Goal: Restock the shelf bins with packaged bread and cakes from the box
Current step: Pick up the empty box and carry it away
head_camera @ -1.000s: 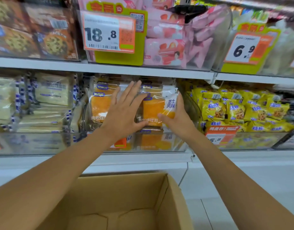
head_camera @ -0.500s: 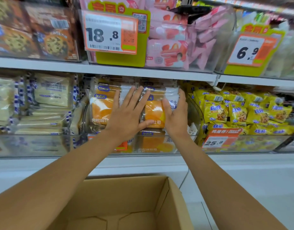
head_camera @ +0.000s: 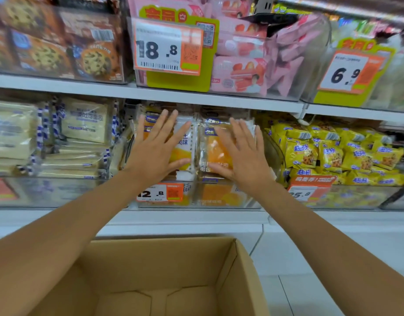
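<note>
Orange bread packs (head_camera: pixel 210 151): two in the front row, side by side and touching, in the clear bin on the middle shelf (head_camera: pixel 185 218), beyond the box.
Pack axis: long axis upright; printed faces turned toward me, top seams just under the upper shelf (head_camera: pixel 196 94).
Left pack (head_camera: pixel 184 142): its white printed panel shows to the right of my fingers.
Right pack: an orange loaf picture shows under glossy film.
Further packs: more orange ones behind and below the front two, seen through the bin wall; I cannot tell how many.
Clear bin (head_camera: pixel 221 202): one, with the 12.8 tag (head_camera: pixel 161 192) on its front wall.
Left hand (head_camera: pixel 154 153): flat on the left pack, fingers straight and spread, thumb out to the right, pinching nothing.
Right hand (head_camera: pixel 244 156): flat on the right pack, fingers straight and slightly fanned, thumb pointing left.
Hands together: near each other but apart.
Cardboard box (head_camera: pixel 242 270): one, nearest me below the shelf, top open, floor flaps showing.
Neighbours: pale bread packs (head_camera: pixel 84 122) in the bin to the left; yellow packets (head_camera: pixel 333 153) to the right, behind the 25.8 tag (head_camera: pixel 308 190).
Upper shelf stock: cookie packs (head_camera: pixel 59 49) far left, pink packs (head_camera: pixel 239 74) centre.
Upper tags: two, the 18.8 tag (head_camera: pixel 166 47) and the 6.9 tag (head_camera: pixel 349 71).
</note>
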{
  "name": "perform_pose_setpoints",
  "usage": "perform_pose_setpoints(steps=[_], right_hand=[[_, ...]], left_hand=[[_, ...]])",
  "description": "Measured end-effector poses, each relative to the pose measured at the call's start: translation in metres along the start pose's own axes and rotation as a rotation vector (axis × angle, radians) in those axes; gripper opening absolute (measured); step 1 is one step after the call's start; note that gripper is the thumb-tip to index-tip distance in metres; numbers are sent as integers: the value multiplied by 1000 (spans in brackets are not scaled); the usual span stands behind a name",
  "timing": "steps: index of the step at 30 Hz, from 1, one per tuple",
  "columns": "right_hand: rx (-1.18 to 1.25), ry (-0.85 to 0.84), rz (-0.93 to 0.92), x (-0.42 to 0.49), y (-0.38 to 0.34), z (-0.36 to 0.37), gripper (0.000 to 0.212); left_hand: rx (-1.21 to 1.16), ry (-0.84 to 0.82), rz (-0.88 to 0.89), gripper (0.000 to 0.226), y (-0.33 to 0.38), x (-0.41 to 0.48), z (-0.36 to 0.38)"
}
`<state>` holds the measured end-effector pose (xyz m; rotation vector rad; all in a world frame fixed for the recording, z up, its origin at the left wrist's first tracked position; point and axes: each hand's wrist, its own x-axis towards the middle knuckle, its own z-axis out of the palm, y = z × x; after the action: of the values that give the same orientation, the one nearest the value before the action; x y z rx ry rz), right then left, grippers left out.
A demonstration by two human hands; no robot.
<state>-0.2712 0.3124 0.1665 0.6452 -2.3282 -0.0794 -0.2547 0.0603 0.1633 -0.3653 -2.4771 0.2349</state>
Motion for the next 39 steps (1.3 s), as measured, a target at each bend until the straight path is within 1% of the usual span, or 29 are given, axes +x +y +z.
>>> perform_pose_setpoints(steps=[3,5,8,12,15,17,19,21,23,25,27,28,30,33,34,36,37,39], right_hand=[[12,-44,-42,17,14,7,82],[25,-22,-51,17,14,11,82],[48,-14,-80,9,10,13,81],[41,-35,-41,7,5,2,84],[29,-70,-36,4,-5,2,77],[31,-97,-9,2,-8,-1,76],[40,-78,57,2,-16,-12,73],[113,-52,137,-5,-28,-30,68],[191,-76,180,-24,-45,-49,59],[261,-174,184,-59,-63,-66,50],[385,-313,242,-110,-80,-83,50],[418,-394,282,-139,-88,-91,51],[391,-554,318,-203,-100,-102,56],[385,-728,428,-281,-106,-109,67],[381,-789,483,-297,-107,-112,71],[365,-925,586,-318,-107,-110,80],[364,-983,626,-324,-108,-107,84],[404,-1035,673,-332,-110,-102,87]], left_hand=[[-14,-34,-59,83,1,5,5],[-27,-39,-88,85,2,6,8],[-62,-56,-87,86,1,5,7],[-128,-82,-117,87,5,4,-3],[-178,-68,-132,84,11,-6,-8],[-215,-88,-146,81,14,-15,-12],[-332,-114,-216,80,18,-26,-21],[-475,-110,-290,78,23,-43,-34],[-589,-103,-332,73,27,-68,-51],[-658,-131,-393,71,25,-109,-69],[-643,-214,-482,73,19,-166,-83],[-621,-264,-539,74,15,-198,-87],[-538,-376,-639,79,5,-268,-91],[-430,-593,-769,93,-8,-357,-86],[-450,-672,-848,98,-10,-379,-85],[-582,-793,-1013,106,-10,-408,-83],[-639,-829,-1042,107,-8,-418,-81],[-696,-865,-1019,96,-3,-429,-78]])
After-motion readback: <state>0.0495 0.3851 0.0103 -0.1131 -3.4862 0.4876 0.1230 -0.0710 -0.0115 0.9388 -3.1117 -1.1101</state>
